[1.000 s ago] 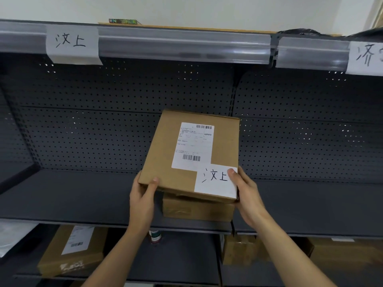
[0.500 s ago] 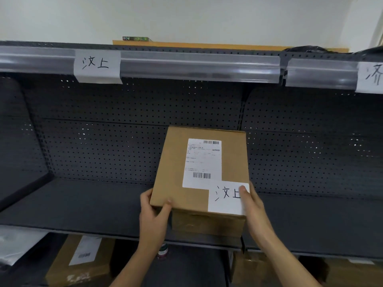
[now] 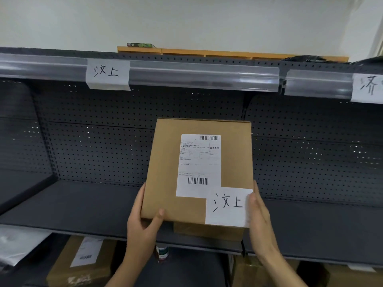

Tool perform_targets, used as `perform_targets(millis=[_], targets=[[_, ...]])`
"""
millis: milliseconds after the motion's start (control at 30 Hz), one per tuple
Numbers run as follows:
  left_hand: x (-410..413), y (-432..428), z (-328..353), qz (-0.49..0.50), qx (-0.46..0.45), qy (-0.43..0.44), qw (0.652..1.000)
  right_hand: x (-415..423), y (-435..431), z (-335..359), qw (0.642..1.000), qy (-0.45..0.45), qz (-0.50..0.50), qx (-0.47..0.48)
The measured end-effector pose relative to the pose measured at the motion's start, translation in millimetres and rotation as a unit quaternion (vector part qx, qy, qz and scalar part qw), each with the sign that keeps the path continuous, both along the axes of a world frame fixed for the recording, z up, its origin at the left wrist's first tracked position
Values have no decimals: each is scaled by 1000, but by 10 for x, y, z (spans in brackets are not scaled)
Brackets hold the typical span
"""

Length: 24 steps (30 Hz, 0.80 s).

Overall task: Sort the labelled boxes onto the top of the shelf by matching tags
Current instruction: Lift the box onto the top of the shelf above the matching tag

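I hold a brown cardboard box (image 3: 165, 162) in front of the dark shelf, tilted toward me. It carries a white shipping label and a handwritten tag reading 汶上 (image 3: 228, 206) at its lower right corner. My left hand (image 3: 143, 230) grips its lower left corner, thumb on the top face. My right hand (image 3: 260, 222) presses the right edge beside the tag. A matching 汶上 shelf tag (image 3: 107, 73) hangs on the top shelf's rail, up and to the left. A second shelf tag (image 3: 367, 89) with other writing hangs at the far right.
The top shelf's clear plastic rail (image 3: 203, 77) runs across the view. Flat wooden pieces (image 3: 207, 53) and a black bag (image 3: 304, 58) lie on top behind it. The middle shelf (image 3: 83, 208) is dark metal. Below it stand more boxes (image 3: 83, 264) and a small bottle (image 3: 162, 252).
The view has tilted up, showing more of the top shelf and wall. The box sits lower in the frame and has turned squarer to me; both hands keep the same grip.
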<state>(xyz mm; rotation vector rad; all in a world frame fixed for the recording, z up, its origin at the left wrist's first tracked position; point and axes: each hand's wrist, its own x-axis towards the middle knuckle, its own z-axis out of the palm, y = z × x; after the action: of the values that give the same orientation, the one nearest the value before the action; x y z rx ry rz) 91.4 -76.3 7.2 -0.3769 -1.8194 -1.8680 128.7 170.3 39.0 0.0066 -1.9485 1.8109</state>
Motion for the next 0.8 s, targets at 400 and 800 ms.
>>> perform_targets(millis=[400,800], targets=[[427,-214,241,33,-8,91,995,334,-247,211,991,128,-7,25],[371,-650,1472,56,26,192,980,273,-702,1549,974,224,10,35]])
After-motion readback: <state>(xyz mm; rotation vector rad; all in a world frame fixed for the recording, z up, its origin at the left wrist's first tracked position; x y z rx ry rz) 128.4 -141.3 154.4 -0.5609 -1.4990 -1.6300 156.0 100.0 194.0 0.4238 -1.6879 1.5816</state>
